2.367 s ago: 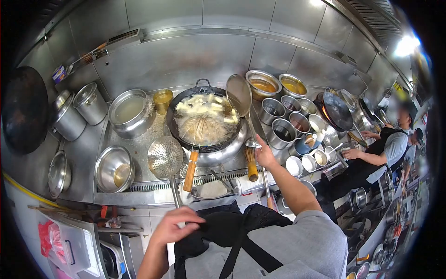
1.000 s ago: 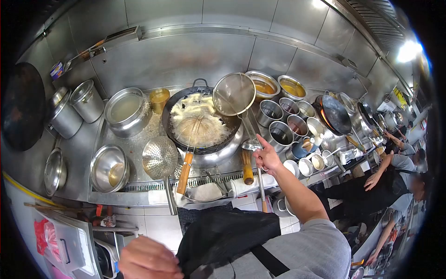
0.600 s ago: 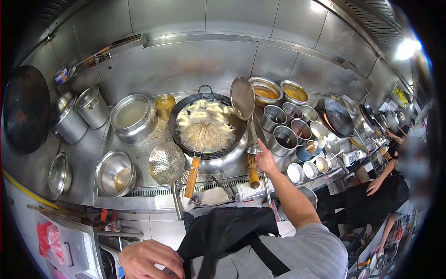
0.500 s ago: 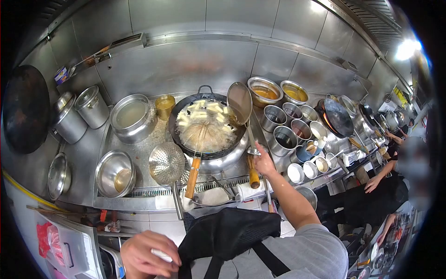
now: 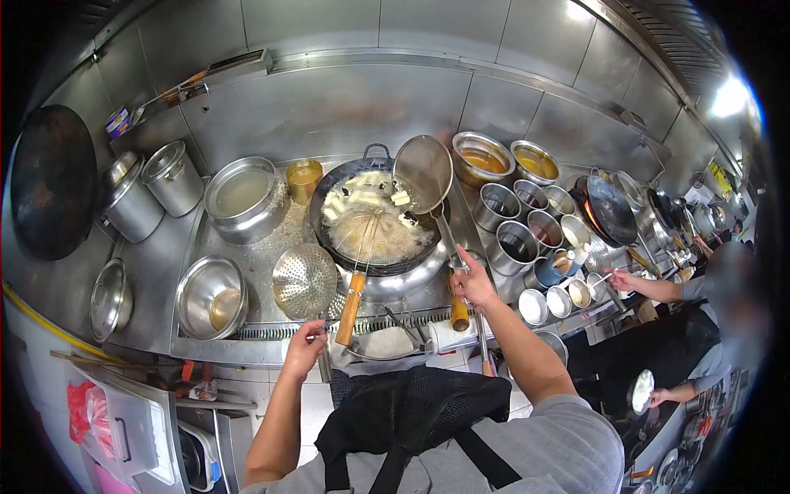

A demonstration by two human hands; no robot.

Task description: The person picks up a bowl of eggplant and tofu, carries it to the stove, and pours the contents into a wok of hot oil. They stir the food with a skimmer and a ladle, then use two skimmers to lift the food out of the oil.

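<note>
right hand (image 5: 476, 282): closed around the thin metal handle of the fine mesh skimmer (image 5: 424, 174), near the front edge of the counter (image 5: 156, 272), just right of the wok.
fine mesh skimmer: head lifted and tilted over the back right rim of the wok (image 5: 380, 218), a few pale fried pieces sitting at its lower edge; handle runs down and right to the right hand.
left hand (image 5: 304, 347): at the front edge of the counter, fingers pinched on the end of the perforated ladle's handle; grip narrow, cannot tell how firmly it holds.
perforated ladle (image 5: 304, 280): round holed bowl lying flat on the counter just left of the wok, handle pointing to the front edge.
wok: centre of the counter, dark, full of foaming oil with pale strips floating at the back.
wire spider (image 5: 372, 235): basket resting in the wok's oil, wooden handle sticking out over the front rim toward the counter's front edge, between the two hands.
bamboo brush (image 5: 458, 309): lying at the front edge, just beside the right hand.
steel bowl (image 5: 211, 298): front left of the counter, a little yellow liquid inside.
big pot (image 5: 246, 198): back left of the wok, cloudy liquid in it.
lidded pots (image 5: 152, 191): far left back corner, two, lids on.
seasoning tins (image 5: 527, 222): right of the wok, cluster of round steel containers, small white cups nearer the front edge.
co-worker (image 5: 699, 296): far right end of the line, a hand out over the small cups.
</note>
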